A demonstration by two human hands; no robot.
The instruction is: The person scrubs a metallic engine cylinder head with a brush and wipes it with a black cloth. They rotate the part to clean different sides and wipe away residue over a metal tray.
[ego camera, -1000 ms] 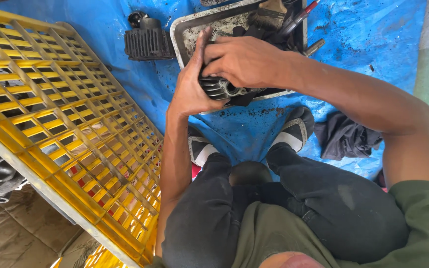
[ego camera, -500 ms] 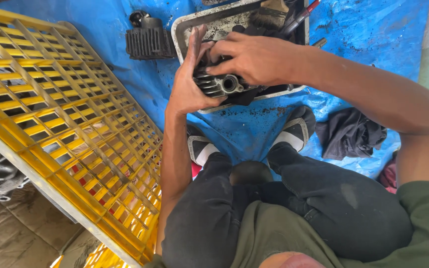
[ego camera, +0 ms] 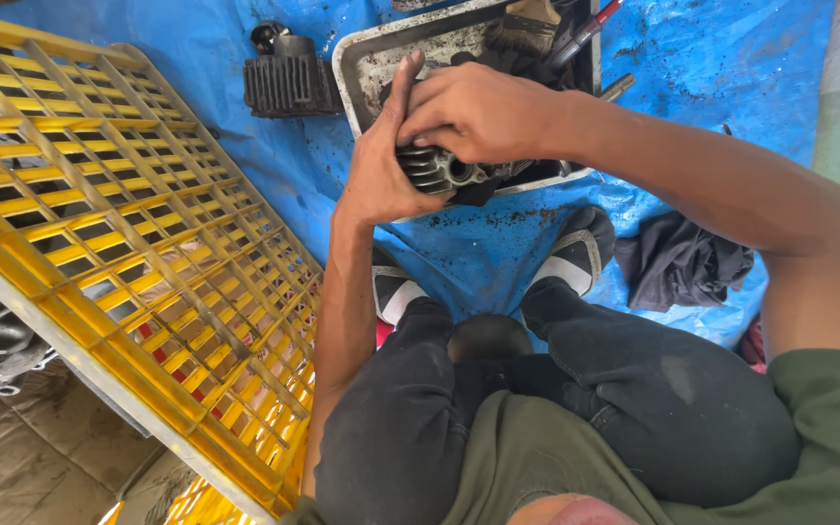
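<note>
Yellow crate (ego camera: 119, 243) lies at left on blue tarp (ego camera: 731, 68). Left hand (ego camera: 381, 156) cups finned metal part (ego camera: 435, 170) from the side; right hand (ego camera: 478, 112) clasps it from above, over grimy tray (ego camera: 367, 58). Dark rag (ego camera: 682, 262) at right.
</note>
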